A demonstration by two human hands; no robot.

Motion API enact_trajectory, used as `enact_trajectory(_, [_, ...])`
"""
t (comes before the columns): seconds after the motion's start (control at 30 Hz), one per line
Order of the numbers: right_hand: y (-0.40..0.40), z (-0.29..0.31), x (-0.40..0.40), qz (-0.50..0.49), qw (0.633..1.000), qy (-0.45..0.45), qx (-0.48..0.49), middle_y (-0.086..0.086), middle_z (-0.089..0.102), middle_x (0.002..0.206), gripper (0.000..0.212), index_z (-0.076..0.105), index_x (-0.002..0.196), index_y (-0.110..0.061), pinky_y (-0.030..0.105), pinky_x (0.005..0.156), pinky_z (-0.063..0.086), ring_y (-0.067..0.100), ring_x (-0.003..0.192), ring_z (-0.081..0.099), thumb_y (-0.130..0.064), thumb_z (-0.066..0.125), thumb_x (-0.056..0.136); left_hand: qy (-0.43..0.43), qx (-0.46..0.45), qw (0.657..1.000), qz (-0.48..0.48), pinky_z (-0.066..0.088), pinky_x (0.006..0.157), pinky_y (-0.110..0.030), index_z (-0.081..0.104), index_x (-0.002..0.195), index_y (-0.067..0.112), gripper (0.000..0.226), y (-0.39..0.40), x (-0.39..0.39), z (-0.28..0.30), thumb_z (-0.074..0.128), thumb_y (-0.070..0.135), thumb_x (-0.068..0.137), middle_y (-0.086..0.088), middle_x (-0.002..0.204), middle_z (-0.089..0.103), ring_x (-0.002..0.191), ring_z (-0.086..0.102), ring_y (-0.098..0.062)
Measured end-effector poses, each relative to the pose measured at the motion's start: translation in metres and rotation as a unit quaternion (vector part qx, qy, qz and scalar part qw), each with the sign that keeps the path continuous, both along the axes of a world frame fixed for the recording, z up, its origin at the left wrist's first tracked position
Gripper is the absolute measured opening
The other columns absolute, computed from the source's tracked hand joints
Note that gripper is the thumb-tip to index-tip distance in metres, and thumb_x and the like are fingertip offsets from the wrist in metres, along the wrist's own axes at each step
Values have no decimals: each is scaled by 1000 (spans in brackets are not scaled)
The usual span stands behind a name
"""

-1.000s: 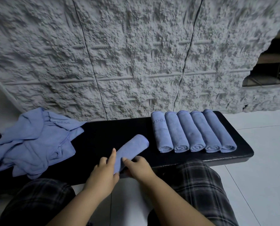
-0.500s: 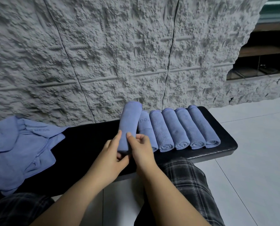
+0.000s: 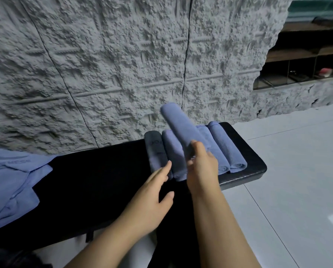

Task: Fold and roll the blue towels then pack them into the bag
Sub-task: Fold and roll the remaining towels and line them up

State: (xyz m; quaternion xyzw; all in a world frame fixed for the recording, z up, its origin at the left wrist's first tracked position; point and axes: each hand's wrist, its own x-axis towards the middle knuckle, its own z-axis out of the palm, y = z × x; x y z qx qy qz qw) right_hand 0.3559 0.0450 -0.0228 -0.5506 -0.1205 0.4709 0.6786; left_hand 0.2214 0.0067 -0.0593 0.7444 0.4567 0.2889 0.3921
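My right hand [image 3: 202, 167] grips the near end of a rolled blue towel [image 3: 178, 124], lifted and slanting over a row of several rolled blue towels [image 3: 227, 149] at the right end of the black bench [image 3: 96, 182]. The held roll hides part of the row. My left hand [image 3: 154, 192] hovers with straight fingers just left of the row, its fingertips near the leftmost roll [image 3: 155, 149], holding nothing. A heap of loose blue towels [image 3: 12, 182] lies on the bench's left end. No bag is in view.
A rough grey stone wall [image 3: 123, 64] rises right behind the bench. Pale tiled floor [image 3: 297, 171] spreads to the right. Dark shelving [image 3: 305, 60] shows at the upper right. My legs are below the bench's front edge.
My right hand has carried the rolled towel up and rightward over the row. My left hand has let go of the roll and now hovers open.
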Motion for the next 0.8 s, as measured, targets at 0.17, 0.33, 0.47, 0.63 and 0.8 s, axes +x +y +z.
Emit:
enact_trajectory(0.17, [10,-8,44,-145,977,154,18,2,54,65,19,53,69,-3,23,64,51,9,60,55,-7,59,86,-7,-4,1000,29,33,91,-2,33,131,42,56,-4,-3,-5,55,11,90,33,125,37,116,40,18])
enact_trajectory(0.33, [19,-15,78,-168,962,214,37,11,53,102,11,50,81,-5,37,80,55,21,87,56,-4,57,88,2,4,999,40,36,86,-4,38,116,51,43,-4,-10,-4,53,23,88,29,121,42,112,43,14])
enact_trajectory(0.47, [18,-19,93,-168,967,191,-5,14,50,112,11,50,85,-2,39,79,56,27,95,53,-7,60,87,10,-1,999,38,37,86,-6,41,114,50,48,-5,-15,-3,55,10,90,29,120,42,111,44,12])
enact_trajectory(0.63, [11,-24,96,-170,975,73,-119,9,48,105,32,45,107,-4,29,78,55,19,74,58,-22,63,87,7,-4,999,31,39,84,-6,44,111,48,37,-7,-19,-4,53,19,90,28,120,44,110,46,10])
enact_trajectory(0.8, [8,-32,91,-155,974,7,-162,1,48,75,31,47,100,-6,23,55,44,19,68,56,-29,62,86,6,-6,999,40,38,82,-5,49,114,42,40,-8,-28,-6,56,12,90,29,120,45,107,47,11])
